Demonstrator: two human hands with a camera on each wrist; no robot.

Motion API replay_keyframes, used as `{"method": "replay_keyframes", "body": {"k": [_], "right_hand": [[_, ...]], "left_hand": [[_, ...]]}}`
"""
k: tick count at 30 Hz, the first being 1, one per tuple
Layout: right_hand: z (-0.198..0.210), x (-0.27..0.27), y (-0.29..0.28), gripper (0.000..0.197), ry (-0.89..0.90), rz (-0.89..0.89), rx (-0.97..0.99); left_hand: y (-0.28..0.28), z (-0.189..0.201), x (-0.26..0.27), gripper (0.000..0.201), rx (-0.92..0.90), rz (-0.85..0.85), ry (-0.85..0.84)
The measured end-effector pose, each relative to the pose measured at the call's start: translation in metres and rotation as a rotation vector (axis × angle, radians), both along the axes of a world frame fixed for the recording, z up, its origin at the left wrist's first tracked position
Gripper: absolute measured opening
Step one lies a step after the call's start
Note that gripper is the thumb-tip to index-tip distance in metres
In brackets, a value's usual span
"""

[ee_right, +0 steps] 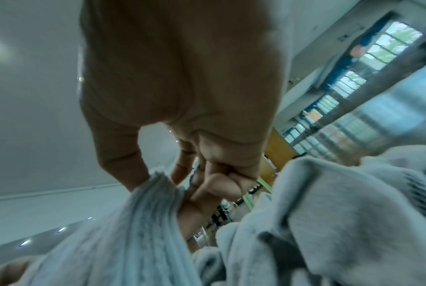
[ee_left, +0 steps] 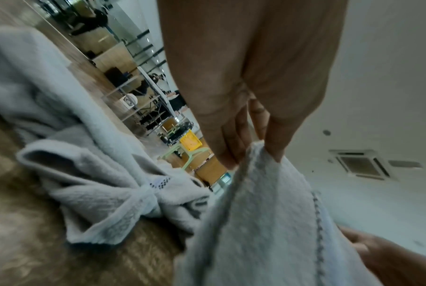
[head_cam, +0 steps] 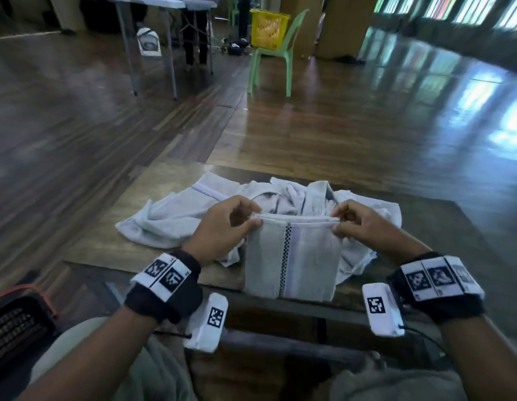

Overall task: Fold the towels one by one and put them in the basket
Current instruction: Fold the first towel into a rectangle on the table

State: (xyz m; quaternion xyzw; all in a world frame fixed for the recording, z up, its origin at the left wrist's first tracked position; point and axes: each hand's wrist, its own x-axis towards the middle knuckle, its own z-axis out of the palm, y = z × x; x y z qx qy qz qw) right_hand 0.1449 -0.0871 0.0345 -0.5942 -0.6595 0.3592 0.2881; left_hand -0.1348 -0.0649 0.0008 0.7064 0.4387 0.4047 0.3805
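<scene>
A pale grey towel [head_cam: 292, 259] with a checkered stripe hangs folded in front of me, over the near edge of the wooden table [head_cam: 153, 198]. My left hand [head_cam: 240, 224] pinches its top left corner between thumb and fingers; the pinch shows in the left wrist view, left hand [ee_left: 255, 154] on the towel [ee_left: 268, 222]. My right hand [head_cam: 342, 224] pinches the top right corner, seen up close as right hand [ee_right: 162, 180] on the towel [ee_right: 133, 232]. Behind lies a heap of loose grey towels [head_cam: 179, 209]. A dark basket with an orange rim [head_cam: 17, 322] stands at my lower left.
A green plastic chair [head_cam: 276, 57] carrying a yellow basket [head_cam: 267, 28] stands across the wooden floor. A folding table [head_cam: 161, 13] is at the far left, with someone's legs behind it. My knees sit under the table's near edge.
</scene>
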Motion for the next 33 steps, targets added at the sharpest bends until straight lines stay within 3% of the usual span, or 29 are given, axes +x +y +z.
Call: {"method": "replay_keyframes", "body": {"k": [3,6,9,14,18,23,29,33], "right_hand": [[-0.028,0.020,-0.004,0.011,-0.070,-0.047,-0.171],[-0.053,0.027,-0.002,0.015,-0.160,-0.043,-0.265],[-0.069,0.027,0.002,0.012,-0.258,-0.109,-0.188],[-0.084,0.027,0.010,0.016,-0.339,-0.062,-0.104],[-0.086,0.032,0.013,0.013,-0.374,-0.052,-0.051],[-0.087,0.033,0.012,0.009,-0.388,-0.016,0.052],[-0.091,0.036,0.011,0.022,-0.430,0.048,0.189],[-0.092,0.036,0.010,0.009,-0.469,0.098,0.202]], "left_hand": [[0.018,-0.017,0.016,0.011,-0.073,-0.151,0.168],[0.030,-0.041,0.035,0.007,-0.025,-0.169,0.341],[0.037,-0.057,0.051,0.011,0.094,-0.111,0.462],[0.046,-0.067,0.059,0.017,0.305,-0.270,0.652],[0.047,-0.065,0.062,0.015,0.361,-0.318,0.697],[0.054,-0.068,0.064,0.011,0.234,-0.317,0.716],[0.055,-0.069,0.066,0.007,0.185,-0.275,0.721],[0.053,-0.068,0.063,0.007,0.155,-0.268,0.686]]}}
